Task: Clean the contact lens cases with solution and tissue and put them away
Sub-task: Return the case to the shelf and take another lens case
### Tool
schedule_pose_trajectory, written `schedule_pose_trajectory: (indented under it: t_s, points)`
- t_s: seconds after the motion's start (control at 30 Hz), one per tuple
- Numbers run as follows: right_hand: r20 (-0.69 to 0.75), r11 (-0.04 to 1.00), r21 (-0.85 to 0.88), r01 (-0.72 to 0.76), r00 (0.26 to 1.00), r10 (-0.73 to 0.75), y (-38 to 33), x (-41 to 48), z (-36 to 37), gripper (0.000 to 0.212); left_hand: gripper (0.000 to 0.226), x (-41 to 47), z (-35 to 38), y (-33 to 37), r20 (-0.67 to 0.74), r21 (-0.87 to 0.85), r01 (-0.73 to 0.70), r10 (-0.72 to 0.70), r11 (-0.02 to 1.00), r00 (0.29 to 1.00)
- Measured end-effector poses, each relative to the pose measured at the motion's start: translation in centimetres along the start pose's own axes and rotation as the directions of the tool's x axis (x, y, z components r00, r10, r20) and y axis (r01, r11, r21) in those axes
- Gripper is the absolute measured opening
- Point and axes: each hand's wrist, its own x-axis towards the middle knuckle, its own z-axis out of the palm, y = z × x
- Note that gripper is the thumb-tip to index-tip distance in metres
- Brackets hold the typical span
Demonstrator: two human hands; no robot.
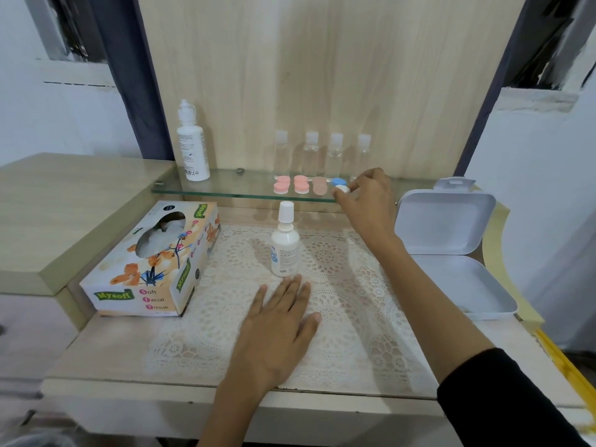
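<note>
In the head camera view, the table (106, 359) carries a white lace mat (354, 317) across its middle. The left hand (277, 327) lies flat on the mat, palm down, with its fingers straight and slightly spread, holding nothing. Its fingertips are just beside the foot of a small white solution bottle (285, 243), which stands upright on the mat with its cap on. Left of the mat lies a tissue box (151, 269) printed with orange flowers, with white tissue showing in its top opening. At the table's right edge sits an open white box (451, 279), its lid tilted up behind it.

A glass shelf (232, 185) runs above the back of the table. The right hand (367, 201), with a black sleeve (516, 398) on its forearm, reaches to the shelf's front edge. Its thumb and fingers pinch the white end of a blue and white lens case (338, 182). I cannot tell whether that case rests on the glass or is lifted off it. Just left of it, three pink lens cases (301, 185) lie side by side on the shelf. Behind the cases, four small clear bottles (335, 153) with white caps stand upright against the wooden back panel (322, 75). A tall white bottle (192, 146) stands at the shelf's left end, well apart from the cases.
</note>
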Motion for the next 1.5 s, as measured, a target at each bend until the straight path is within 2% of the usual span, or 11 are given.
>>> schedule_pose_trajectory:
  t_s: [0.13,0.2,0.33,0.47,0.63,0.8,1.1,1.33,1.5]
  points:
    - [-0.001,0.99,0.139,0.005,1.0,-0.005,-0.5,-1.8,-1.7,0.028,0.079,0.1,0.2,-0.2,-0.011,-0.016,-0.001,0.0,1.0,1.0]
    - [0.041,0.981,0.192,-0.015,0.999,0.007,-0.7,-3.3,-2.9,0.029,0.083,0.1,0.2,-0.2,-0.025,-0.041,0.002,-0.003,0.999,1.0]
    - [0.218,0.981,0.192,-0.019,0.976,-0.024,-0.2,-6.9,-4.5,0.024,0.084,-0.1,0.2,-0.3,-0.049,-0.092,0.008,-0.013,0.996,0.999]
    - [0.423,0.983,0.177,-0.052,0.906,-0.028,1.2,-10.2,-4.7,0.022,0.084,-0.1,0.1,-0.3,-0.085,-0.125,-0.001,-0.01,0.992,0.996]
    - [0.557,0.986,0.161,-0.033,0.828,-0.063,3.0,-12.6,-3.9,0.015,0.086,-0.2,-0.1,-0.3,-0.111,-0.125,0.011,-0.025,0.992,0.993]
    - [0.525,0.977,0.202,0.072,0.834,-0.17,3.9,-13.4,-3.7,0.025,0.087,0.0,0.0,-0.3,-0.121,-0.119,0.011,-0.025,0.993,0.992]
    - [0.46,0.964,0.245,0.102,0.863,-0.208,4.2,-13.9,-3.5,0.039,0.085,-0.1,0.0,-0.3,-0.134,-0.125,0.0,-0.017,0.992,0.991]
    - [0.441,0.953,0.273,0.133,0.863,-0.247,4.2,-13.9,-3.6,0.026,0.084,-0.1,0.1,-0.4,-0.139,-0.137,-0.009,-0.01,0.991,0.99]
    - [0.444,0.954,0.266,0.14,0.861,-0.25,4.1,-13.9,-3.5,0.023,0.082,-0.1,0.0,-0.6,-0.158,-0.258,-0.012,-0.03,0.966,0.987]
